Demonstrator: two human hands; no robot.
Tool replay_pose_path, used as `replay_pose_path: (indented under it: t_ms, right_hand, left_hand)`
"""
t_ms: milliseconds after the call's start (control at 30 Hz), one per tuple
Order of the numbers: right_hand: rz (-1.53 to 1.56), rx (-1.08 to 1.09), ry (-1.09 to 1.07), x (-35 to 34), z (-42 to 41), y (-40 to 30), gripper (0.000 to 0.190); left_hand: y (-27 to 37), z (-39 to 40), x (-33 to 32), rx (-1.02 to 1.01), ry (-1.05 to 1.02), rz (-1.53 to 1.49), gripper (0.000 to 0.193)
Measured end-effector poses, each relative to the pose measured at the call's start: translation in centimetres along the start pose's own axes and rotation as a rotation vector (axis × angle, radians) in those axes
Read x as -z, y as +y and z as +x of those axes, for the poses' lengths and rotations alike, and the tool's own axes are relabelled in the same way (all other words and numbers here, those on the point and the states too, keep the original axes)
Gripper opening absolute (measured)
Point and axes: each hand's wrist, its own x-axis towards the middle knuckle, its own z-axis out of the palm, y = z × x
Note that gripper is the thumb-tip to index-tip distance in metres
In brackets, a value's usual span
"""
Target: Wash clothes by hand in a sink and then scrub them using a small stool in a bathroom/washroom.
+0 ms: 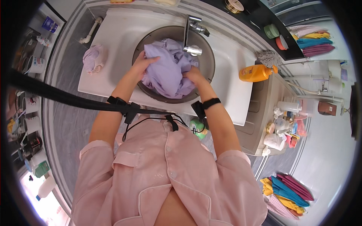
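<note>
A bunched lavender cloth [165,70] lies in a round grey basin [208,65], which stands in the white sink [229,93]. My left hand [141,66] grips the cloth at its left side, the thumb laid over a fold. At the right side my right hand [193,75] has its fingers pushed into the folds, partly hidden by the fabric. Above the basin reaches a chrome faucet [193,49], its spout over the cloth. Whether there is water in the basin cannot be made out.
A small lavender and white cloth bundle [93,58] sits on the sink's left ledge. An orange pump bottle [254,73] is at the right edge, near a grey mop-like brush [268,58]. A black strap [70,97] crosses the view at the left. Toiletries crowd the washing machine-like cabinet [265,113].
</note>
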Motion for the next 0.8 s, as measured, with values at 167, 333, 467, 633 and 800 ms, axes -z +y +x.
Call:
replay_pose_path:
  t_ms: [167, 333, 467, 633, 800]
  right_hand:
    - [0.591, -0.070, -0.160, 5.5, -6.1, -6.8, 0.053]
    - [0.717, 0.151, -0.048, 12.6, -11.3, -11.0, 0.028]
    - [0.959, 0.327, 0.178, 16.1, -14.2, -14.1, 0.024]
    - [1.019, 0.328, 0.222, 14.5, -10.2, -11.2, 0.023]
    - [0.839, 0.136, 0.394, 10.3, -6.2, -7.5, 0.025]
  left_hand:
    - [2.1, 0.6, 1.2, -0.052, -0.054, -0.056, 0.038]
    - [8.3, 0.9, -1.1, -0.350, -0.100, -0.142, 0.035]
    - [10.3, 2.8, -0.4, -0.444, -0.091, -0.158, 0.041]
    - [8.2, 3.0, 0.1, -0.155, -0.014, 0.137, 0.053]
    - [4.5, -0.5, -0.4, -0.104, 0.062, 0.460, 0.057]
